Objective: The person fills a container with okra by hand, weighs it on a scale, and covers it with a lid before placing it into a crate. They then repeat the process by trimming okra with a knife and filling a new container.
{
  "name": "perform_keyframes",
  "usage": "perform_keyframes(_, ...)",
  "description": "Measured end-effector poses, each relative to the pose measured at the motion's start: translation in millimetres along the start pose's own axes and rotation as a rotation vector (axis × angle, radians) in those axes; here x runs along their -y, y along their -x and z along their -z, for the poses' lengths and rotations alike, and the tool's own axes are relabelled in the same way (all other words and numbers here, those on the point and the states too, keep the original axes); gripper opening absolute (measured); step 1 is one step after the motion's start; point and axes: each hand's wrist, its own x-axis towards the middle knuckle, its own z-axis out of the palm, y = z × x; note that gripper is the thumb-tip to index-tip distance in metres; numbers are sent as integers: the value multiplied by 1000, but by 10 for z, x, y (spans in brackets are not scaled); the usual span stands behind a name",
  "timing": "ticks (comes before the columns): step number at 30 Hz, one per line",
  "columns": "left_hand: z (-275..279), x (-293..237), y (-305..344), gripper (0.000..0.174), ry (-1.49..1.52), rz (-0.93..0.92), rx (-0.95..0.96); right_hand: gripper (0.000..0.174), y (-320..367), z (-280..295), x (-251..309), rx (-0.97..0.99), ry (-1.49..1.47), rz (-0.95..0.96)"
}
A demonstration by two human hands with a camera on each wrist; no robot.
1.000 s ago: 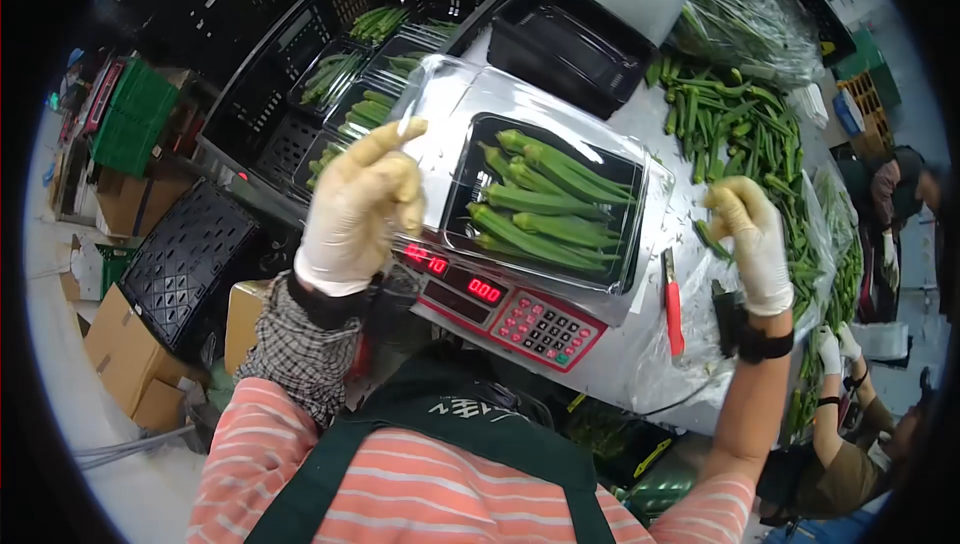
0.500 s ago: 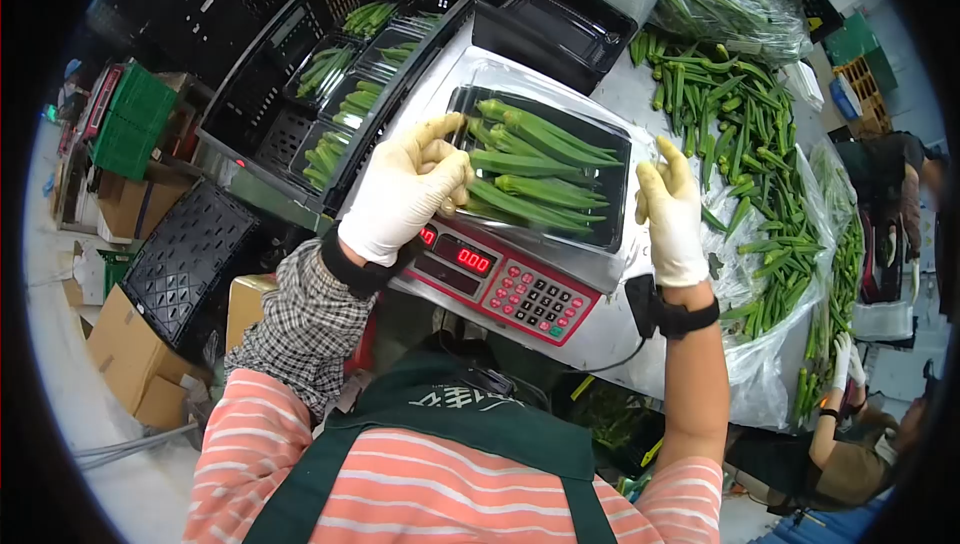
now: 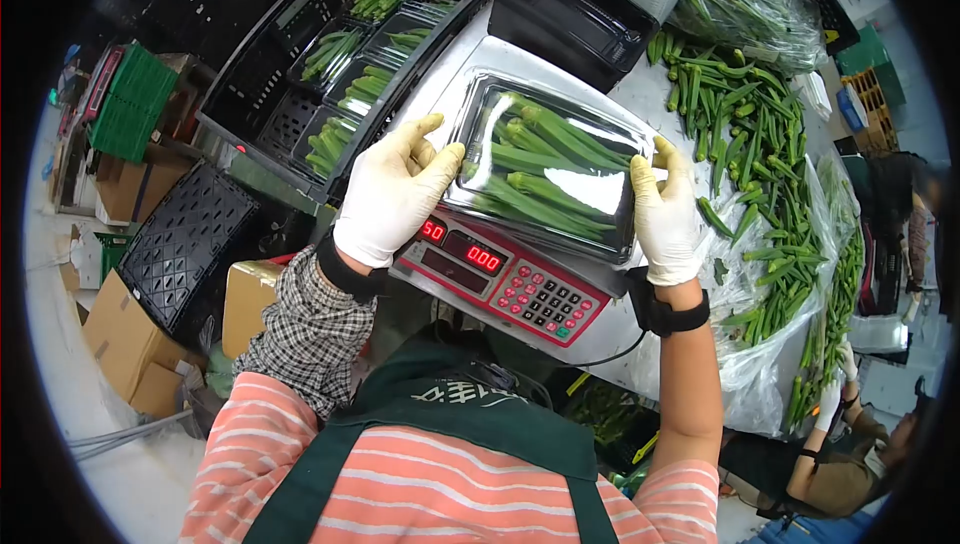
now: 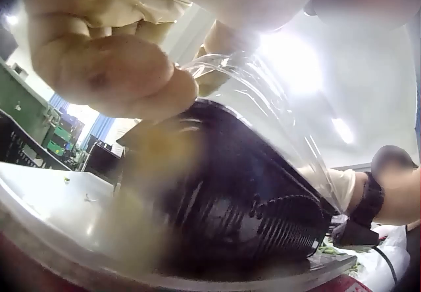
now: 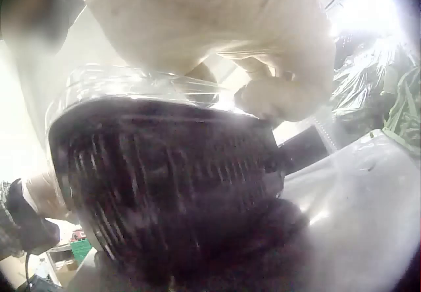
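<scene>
A black tray of okra under a clear lid (image 3: 550, 169) is held over the scale's metal plate in the head view. My gloved left hand (image 3: 395, 189) pinches its left edge, and my gloved right hand (image 3: 668, 214) pinches its right edge. In the left wrist view the tray's ribbed black side (image 4: 230, 193) stands tilted, with the left fingers (image 4: 112, 68) at its rim and the lid. From the right wrist view, the tray's underside (image 5: 164, 173) shows beneath the right hand (image 5: 223, 35). The red scale panel (image 3: 500, 284) lies just below the tray.
A black crate (image 3: 290, 74) at the left holds several trays of okra. Stacked empty black trays (image 3: 575, 19) stand behind the scale. Loose okra (image 3: 740, 124) and plastic wrap (image 3: 750, 384) cover the right side. Another person's gloved hands (image 3: 830, 399) show at the far right.
The clear lid has come down over the okra tray. Both hands have moved inward to the tray's sides and now grip it. The red-handled knife has gone out of sight.
</scene>
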Motion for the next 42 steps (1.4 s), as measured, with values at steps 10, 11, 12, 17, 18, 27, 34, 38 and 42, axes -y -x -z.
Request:
perform_keyframes(10, -34, 146, -126, 41, -93, -320, 54, 45, -92, -9, -27, 102, 82, 206)
perform_keyframes(11, -30, 176, -131, 40, -141, -339, 78, 45, -113, -18, -113, 78, 198, 329)
perform_keyframes(12, -30, 142, -125, 39, -188, -356, 105, 45, -119, 1, -55, 77, 196, 335)
perform_keyframes(17, -87, 276, -171, 35, -51, -444, 84, 46, -210, 68, -95, 356, -216, -68)
perform_keyframes(18, -39, 237, -208, 35, -51, -448, 75, 47, -260, 99, -71, 388, -230, -91)
perform_keyframes(27, 91, 211, -1184, 27, 367, 441, 527, 58, -278, 107, -106, 357, -45, 62)
perform_keyframes(34, 0, 385, -1313, 20, 543, 482, 655, 49, -209, 6, -141, 376, -156, 7)
perform_keyframes(38, -58, 376, -1286, 23, 598, 522, 613, 46, -202, 66, -37, 309, -5, 75)
perform_keyframes(42, 205, 263, -924, 35, 420, 410, 576, 53, -130, 137, -2, 299, -336, -206)
